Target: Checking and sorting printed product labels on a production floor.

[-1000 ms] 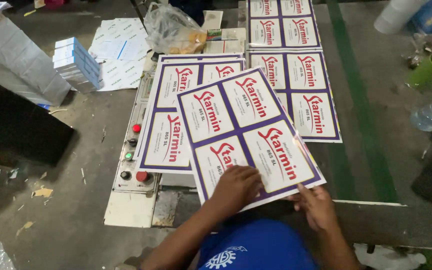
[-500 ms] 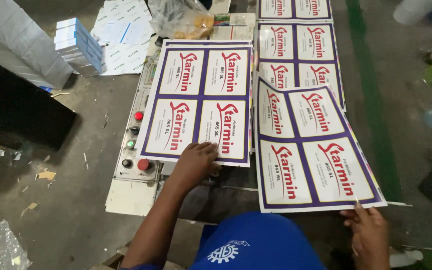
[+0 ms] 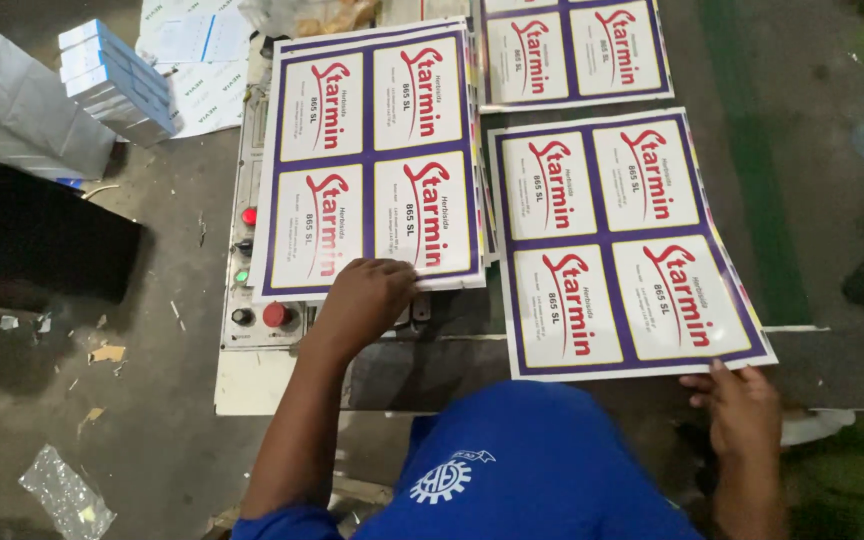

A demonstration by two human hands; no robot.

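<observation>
Head view, looking down over a person in a blue shirt [image 3: 522,460] at a desk [image 3: 432,350] covered with printed label sheets.

Left hand [image 3: 372,295]: lies palm down, fingers spread, on the near edge of the left sheet [image 3: 372,150]. It presses flat on the paper and is not clamped around it. This sheet carries four white labels with red lettering inside a purple border and lies on a stack at the desk's left side, its near edge just short of the desk's front edge.

Right hand [image 3: 742,405]: at the near right corner of the right sheet [image 3: 622,240], fingertips touching the sheet's near edge. Whether the fingers pinch the paper or only rest against it cannot be told. This sheet has the same four-label print, is slightly rotated, and overhangs the desk's front edge toward the person.

The two hands are well apart, one on each sheet. The two sheets lie side by side, edges close near the middle of the desk.

A third sheet [image 3: 572,50] lies at the far edge, beyond the right sheet. A control panel [image 3: 252,270] with red, green and black buttons runs along the desk's left edge, just beside the left sheet. On the floor to the left sits a stack of blue-and-white boxes [image 3: 117,80]; a scrap of clear plastic [image 3: 67,495] lies nearer.
</observation>
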